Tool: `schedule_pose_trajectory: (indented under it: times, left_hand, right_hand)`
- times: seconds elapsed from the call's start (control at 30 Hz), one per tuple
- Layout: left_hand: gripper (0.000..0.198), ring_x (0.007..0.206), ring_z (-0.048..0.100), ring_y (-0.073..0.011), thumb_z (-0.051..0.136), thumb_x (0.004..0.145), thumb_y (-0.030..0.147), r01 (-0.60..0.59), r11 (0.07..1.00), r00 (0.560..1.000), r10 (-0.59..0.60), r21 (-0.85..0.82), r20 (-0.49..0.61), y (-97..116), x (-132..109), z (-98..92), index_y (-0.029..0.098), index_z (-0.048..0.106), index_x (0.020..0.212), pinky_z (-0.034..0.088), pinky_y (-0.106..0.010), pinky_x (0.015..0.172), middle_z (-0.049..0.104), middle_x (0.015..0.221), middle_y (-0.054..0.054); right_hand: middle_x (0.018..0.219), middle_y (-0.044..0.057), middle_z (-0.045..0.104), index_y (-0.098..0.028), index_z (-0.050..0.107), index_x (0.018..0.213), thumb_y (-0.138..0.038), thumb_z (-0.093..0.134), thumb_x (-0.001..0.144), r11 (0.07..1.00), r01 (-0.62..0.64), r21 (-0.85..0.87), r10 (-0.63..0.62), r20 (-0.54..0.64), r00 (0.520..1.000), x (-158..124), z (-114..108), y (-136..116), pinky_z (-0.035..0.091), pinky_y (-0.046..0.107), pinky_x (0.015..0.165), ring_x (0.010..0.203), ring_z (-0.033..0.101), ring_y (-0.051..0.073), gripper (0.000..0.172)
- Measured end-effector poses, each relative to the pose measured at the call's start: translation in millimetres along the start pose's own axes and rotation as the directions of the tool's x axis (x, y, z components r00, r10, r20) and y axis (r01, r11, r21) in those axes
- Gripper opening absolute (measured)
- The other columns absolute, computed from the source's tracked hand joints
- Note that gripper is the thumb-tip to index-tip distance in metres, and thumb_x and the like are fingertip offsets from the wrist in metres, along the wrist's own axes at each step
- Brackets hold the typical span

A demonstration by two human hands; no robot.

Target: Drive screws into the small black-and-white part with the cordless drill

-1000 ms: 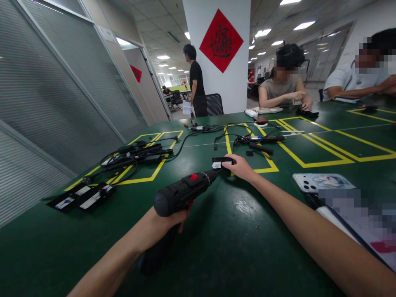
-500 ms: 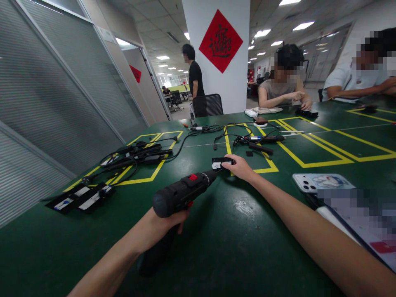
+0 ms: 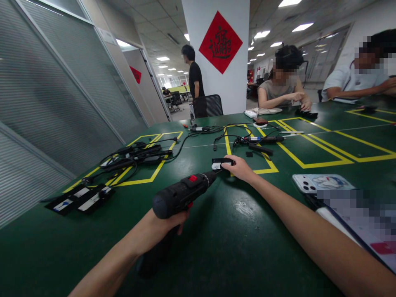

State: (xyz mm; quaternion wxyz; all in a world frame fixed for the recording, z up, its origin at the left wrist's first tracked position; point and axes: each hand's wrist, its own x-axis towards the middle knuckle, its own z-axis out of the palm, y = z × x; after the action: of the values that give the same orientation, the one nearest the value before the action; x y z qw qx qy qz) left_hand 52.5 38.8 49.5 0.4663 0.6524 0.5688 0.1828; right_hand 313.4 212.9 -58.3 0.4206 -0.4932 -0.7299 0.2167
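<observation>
My left hand (image 3: 173, 222) is wrapped round the grip of a black cordless drill (image 3: 182, 192) with red switches. The drill points away and to the right, its chuck close to a small black-and-white piece (image 3: 217, 165). Whether the bit touches that piece, I cannot tell. Fingers of my right hand (image 3: 239, 167) close on the right end of the small piece and hold it at the green table (image 3: 198, 255). Part of it is hidden behind those fingers, and its exact kind is not clear.
Tangled black cables (image 3: 136, 156) and two flat black-and-white pieces (image 3: 78, 198) lie at left. A phone (image 3: 321, 181) is at right. Beyond my right hand lie a pen-like tool (image 3: 266, 139) and more cords. Two people sit across the table; another person (image 3: 195, 76) stands behind a chair (image 3: 208, 105).
Almost nothing differs. The drill's rear has shifted very slightly down, while both hands keep their grip and the small piece stays in place.
</observation>
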Motion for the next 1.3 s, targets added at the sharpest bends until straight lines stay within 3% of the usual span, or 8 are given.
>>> schedule_pose_trajectory:
  times: [0.6, 0.93, 1.3]
  left_hand:
    - [0.015, 0.064, 0.054, -0.0169, 0.053, 0.079, 0.028, -0.021, 1.000, 1.000, 0.021, -0.009, 0.005, 1.8, -0.2, 0.1, 0.016, 0.055, 0.089, 0.043, -0.032, 0.067, 0.058, 0.065, 0.001]
    - [0.020, 0.064, 0.056, -0.0187, 0.054, 0.079, 0.031, 0.056, 0.998, 0.998, -0.055, 0.009, -0.013, 4.9, -1.4, 0.5, 0.016, 0.059, 0.091, 0.042, -0.032, 0.065, 0.060, 0.064, 0.000]
    - [0.021, 0.062, 0.055, -0.0174, 0.053, 0.080, 0.030, 0.040, 0.999, 0.999, -0.040, -0.005, -0.017, 6.1, -0.9, 1.0, 0.015, 0.056, 0.093, 0.042, -0.031, 0.064, 0.059, 0.063, 0.001]
  right_hand:
    - [0.112, 0.006, 0.065, -0.020, 0.064, 0.113, -0.044, 0.060, 0.077, 1.000, -0.009, 0.011, 0.009, 0.007, 1.000, -1.1, -1.5, -3.3, 0.044, 0.033, 0.088, 0.098, 0.060, 0.021, 0.044]
    - [0.110, 0.006, 0.065, -0.020, 0.064, 0.113, -0.043, 0.060, 0.077, 1.000, -0.006, 0.015, 0.006, 0.001, 1.000, -1.9, -1.4, -3.7, 0.045, 0.032, 0.085, 0.093, 0.060, 0.020, 0.043]
    - [0.113, 0.006, 0.064, -0.020, 0.064, 0.114, -0.044, 0.060, 0.077, 1.000, -0.005, 0.015, 0.005, -0.003, 1.000, -0.5, 0.2, -0.4, 0.044, 0.032, 0.088, 0.097, 0.060, 0.021, 0.045]
